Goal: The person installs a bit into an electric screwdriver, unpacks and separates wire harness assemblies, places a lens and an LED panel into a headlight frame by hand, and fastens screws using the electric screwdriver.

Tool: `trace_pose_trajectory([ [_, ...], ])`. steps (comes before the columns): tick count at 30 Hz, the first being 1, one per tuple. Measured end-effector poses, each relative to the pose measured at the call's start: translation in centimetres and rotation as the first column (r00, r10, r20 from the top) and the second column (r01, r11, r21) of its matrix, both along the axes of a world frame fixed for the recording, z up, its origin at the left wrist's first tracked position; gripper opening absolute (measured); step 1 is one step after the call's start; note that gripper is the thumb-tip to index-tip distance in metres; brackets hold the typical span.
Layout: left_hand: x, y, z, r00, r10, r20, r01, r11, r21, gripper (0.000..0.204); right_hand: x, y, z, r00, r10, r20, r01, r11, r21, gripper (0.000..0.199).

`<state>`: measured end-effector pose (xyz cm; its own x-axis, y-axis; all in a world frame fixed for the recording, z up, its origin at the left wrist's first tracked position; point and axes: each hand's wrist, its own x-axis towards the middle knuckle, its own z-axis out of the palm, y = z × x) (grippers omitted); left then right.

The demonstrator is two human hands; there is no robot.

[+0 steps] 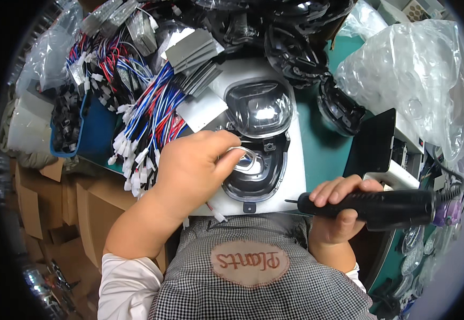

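Pinched between my left hand's (189, 170) fingertips, a small clear ring (241, 158) sits over the black housing (258, 170) just beneath. My right hand (338, 210) clasps the electric screwdriver (376, 208) alongside. Seating step; next, I judge, fine alignment.

Small clear lens ring (241, 158), pinched at frame centre, over black oval housing (256, 173) lying flat on white fixture, centre frame. Black electric screwdriver (373, 207), lower right, held horizontal, bit pointing left toward housing's lower edge, not touching.
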<state>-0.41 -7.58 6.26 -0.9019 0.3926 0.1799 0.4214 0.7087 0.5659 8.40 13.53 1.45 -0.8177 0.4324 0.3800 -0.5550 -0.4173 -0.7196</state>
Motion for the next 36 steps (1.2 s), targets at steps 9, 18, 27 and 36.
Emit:
trace_pose_trajectory([
  [9, 0.2, 1.6, -3.4, 0.928, -0.163, -0.336, 0.075, 0.963, -0.260, 0.016, -0.8, -1.3, -3.5, 0.965, 0.208, 0.161, -0.198, 0.977, -0.074, 0.053],
  [18, 1.1, 1.2, -4.6, 0.923, -0.171, -0.345, 0.087, 0.965, -0.247, 0.019, -1.1, -1.0, -3.8, 0.964, 0.212, 0.159, -0.202, 0.976, -0.077, 0.054],
  [27, 3.3, 0.6, -2.8, 0.945, -0.290, -0.151, 0.231, 0.919, -0.320, 0.042, -1.4, -0.6, -3.0, 0.980, 0.122, 0.160, -0.115, 0.992, -0.051, 0.056],
  [36, 2.1, -1.6, -4.7, 0.885, -0.435, -0.164, 0.380, 0.880, -0.284, 0.047, -1.5, 0.4, -0.8, 0.997, 0.049, 0.053, -0.044, 0.994, -0.101, 0.058],
])
